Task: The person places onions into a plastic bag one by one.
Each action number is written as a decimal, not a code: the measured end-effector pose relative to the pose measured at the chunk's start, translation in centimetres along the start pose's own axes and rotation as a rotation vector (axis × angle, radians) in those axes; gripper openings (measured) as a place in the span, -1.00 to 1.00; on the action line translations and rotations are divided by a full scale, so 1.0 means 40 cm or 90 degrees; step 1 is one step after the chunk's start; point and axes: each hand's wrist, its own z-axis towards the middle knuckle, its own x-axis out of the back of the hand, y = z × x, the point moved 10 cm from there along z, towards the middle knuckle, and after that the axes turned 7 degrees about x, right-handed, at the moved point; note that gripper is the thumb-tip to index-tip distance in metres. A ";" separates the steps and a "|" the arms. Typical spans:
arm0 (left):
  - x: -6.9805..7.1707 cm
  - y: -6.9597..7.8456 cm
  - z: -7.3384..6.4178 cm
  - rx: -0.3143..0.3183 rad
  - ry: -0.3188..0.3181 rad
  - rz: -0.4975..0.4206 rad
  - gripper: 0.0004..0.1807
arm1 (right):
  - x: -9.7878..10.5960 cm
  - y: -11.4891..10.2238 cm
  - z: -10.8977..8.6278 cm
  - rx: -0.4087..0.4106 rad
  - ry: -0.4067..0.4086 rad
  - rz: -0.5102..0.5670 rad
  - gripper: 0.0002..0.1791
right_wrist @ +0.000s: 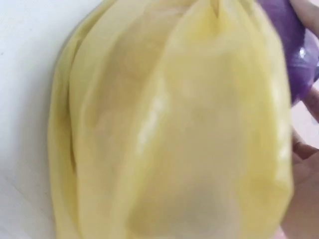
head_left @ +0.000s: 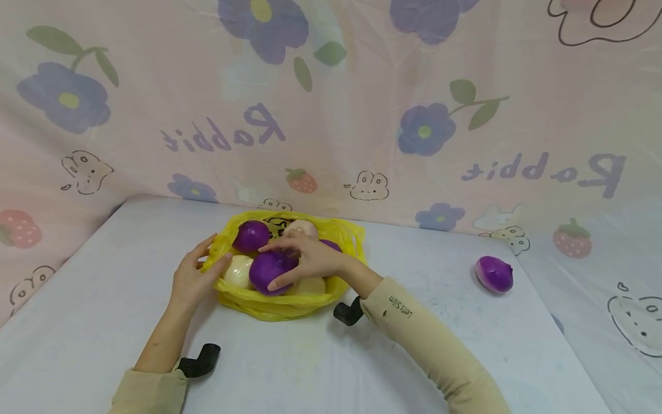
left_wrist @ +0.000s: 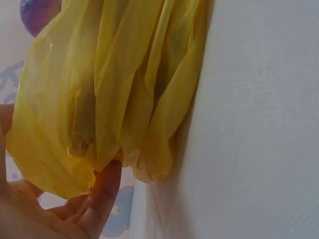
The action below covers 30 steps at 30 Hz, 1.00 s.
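Note:
A yellow plastic bag (head_left: 269,307) stands with its mouth open on the table, holding several purple and white onions. My left hand (head_left: 193,279) holds the bag's left rim, thumb over the edge and fingers outside; the left wrist view shows the fingers against the crinkled yellow plastic (left_wrist: 114,89). Reaching over the right rim, my right hand (head_left: 315,256) grips a purple onion (head_left: 266,270) at the front of the bag between thumb and fingers. Beside that onion lies a white onion (head_left: 238,273); another purple onion (head_left: 251,236) sits behind it.
One more purple onion (head_left: 495,274) lies alone on the white-covered table (head_left: 414,253) near its right edge. A patterned curtain (head_left: 331,103) hangs behind the table. Black wrist-camera mounts (head_left: 200,360) stick out from both sleeves.

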 end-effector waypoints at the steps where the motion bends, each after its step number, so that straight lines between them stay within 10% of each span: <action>1: 0.000 0.000 0.000 0.000 0.000 -0.001 -0.24 | -0.003 0.000 0.001 0.001 -0.002 -0.010 -0.29; 30: 0.000 0.006 -0.004 -0.019 0.004 0.001 -0.27 | -0.022 0.005 -0.008 -0.058 -0.007 -0.135 -0.25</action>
